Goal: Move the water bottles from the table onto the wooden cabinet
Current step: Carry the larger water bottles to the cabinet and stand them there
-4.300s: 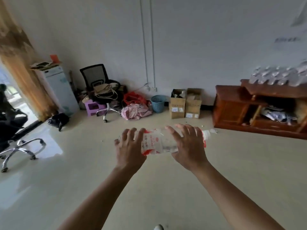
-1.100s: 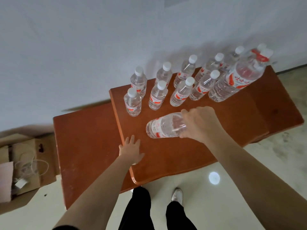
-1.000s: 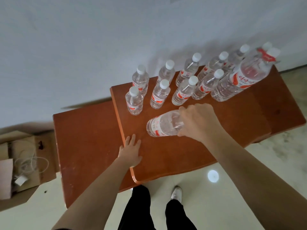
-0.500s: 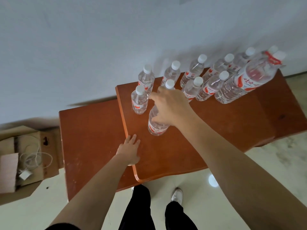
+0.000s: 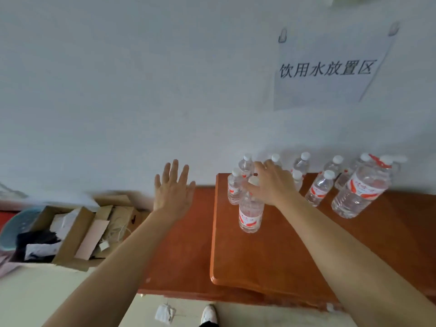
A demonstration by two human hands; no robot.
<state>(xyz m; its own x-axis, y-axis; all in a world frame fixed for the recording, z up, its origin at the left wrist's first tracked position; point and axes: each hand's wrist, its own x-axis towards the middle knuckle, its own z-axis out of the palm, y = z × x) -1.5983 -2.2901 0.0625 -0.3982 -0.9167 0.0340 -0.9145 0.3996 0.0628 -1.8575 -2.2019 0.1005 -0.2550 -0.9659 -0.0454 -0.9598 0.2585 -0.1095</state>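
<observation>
A clear water bottle (image 5: 250, 210) with a red-and-white label and white cap stands upright on the raised top of the wooden cabinet (image 5: 271, 260). My right hand (image 5: 272, 185) hovers just over its cap with fingers spread and relaxed, thumb beside the cap. My left hand (image 5: 173, 190) is lifted above the cabinet's lower left section, palm flat and fingers straight, holding nothing. Behind, several small bottles (image 5: 319, 188) stand in rows against the wall. A large bottle (image 5: 358, 193) stands at the right.
Open cardboard boxes (image 5: 77, 228) with paper and cords sit on the floor at left, beside a blue basket (image 5: 13, 228). A paper sign (image 5: 326, 69) hangs on the white wall. My shoe (image 5: 208, 315) and a paper scrap (image 5: 164, 313) are below the cabinet edge.
My right hand stood the bottle upright from lying sideways and loosened its grip. My left hand lifted off the cabinet edge. The view tilted up toward the wall.
</observation>
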